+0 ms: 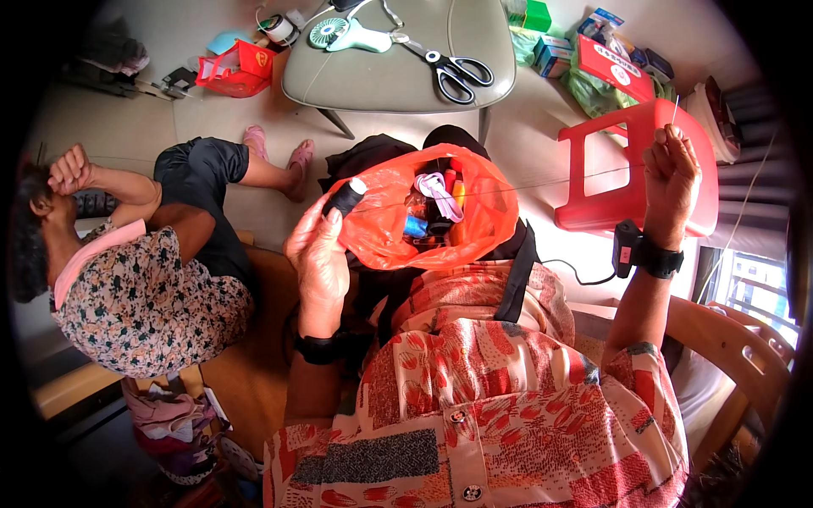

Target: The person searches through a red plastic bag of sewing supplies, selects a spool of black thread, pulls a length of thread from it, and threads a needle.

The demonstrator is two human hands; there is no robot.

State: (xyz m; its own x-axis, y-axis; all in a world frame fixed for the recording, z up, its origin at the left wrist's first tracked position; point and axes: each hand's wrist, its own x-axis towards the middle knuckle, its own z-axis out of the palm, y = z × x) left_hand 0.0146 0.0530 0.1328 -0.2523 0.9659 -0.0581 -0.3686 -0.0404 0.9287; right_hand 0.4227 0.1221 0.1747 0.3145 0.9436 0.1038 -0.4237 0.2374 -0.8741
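My left hand (321, 244) holds a spool of black thread (345, 198) at the left rim of an open red plastic bag (381, 238) on my lap. From the spool a dark thread (540, 184) runs across the bag to my right hand (673, 162), raised at the right in front of a red stool. Its fingers pinch a thin needle (676, 109) that points up. Inside the bag lie a coiled pale purple band (438, 193), a blue spool (416, 227) and several other small red, yellow and dark items.
A grey padded chair seat (394, 76) ahead bears black-handled scissors (458, 76) and a mint handheld fan (356, 37). The red plastic stool (695, 184) stands at right, a wooden chair (724, 336) behind it. Another person (152, 292) sits at left. Bags and boxes line the wall.
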